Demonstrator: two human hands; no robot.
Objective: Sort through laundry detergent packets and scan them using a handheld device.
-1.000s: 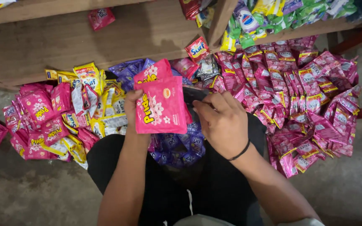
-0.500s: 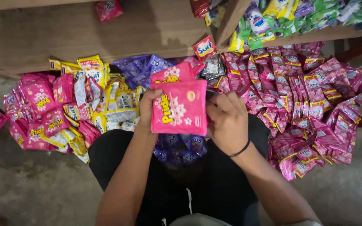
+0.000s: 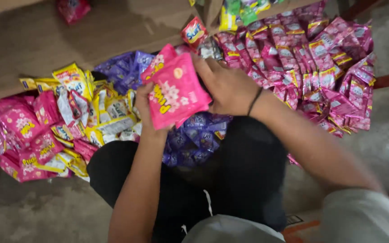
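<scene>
While the left hand (image 3: 147,112) grasps the pink sachet stack (image 3: 176,92) from below, its forearm rises steeply from the lap. The right hand (image 3: 228,87) meets the stack's right edge, fingers curled against it in a closed grip, wrist bent inward, a dark band at the wrist. The stack is held above the purple sachets (image 3: 194,139) on the lap. Yellow sachets (image 3: 91,112) crowd the left side, pink strips (image 3: 320,76) the right; bare floor (image 3: 32,211) lies lower left.

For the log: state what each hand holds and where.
Both hold pink sachets: left hand at their lower-left edge, right hand at the right edge.
</scene>
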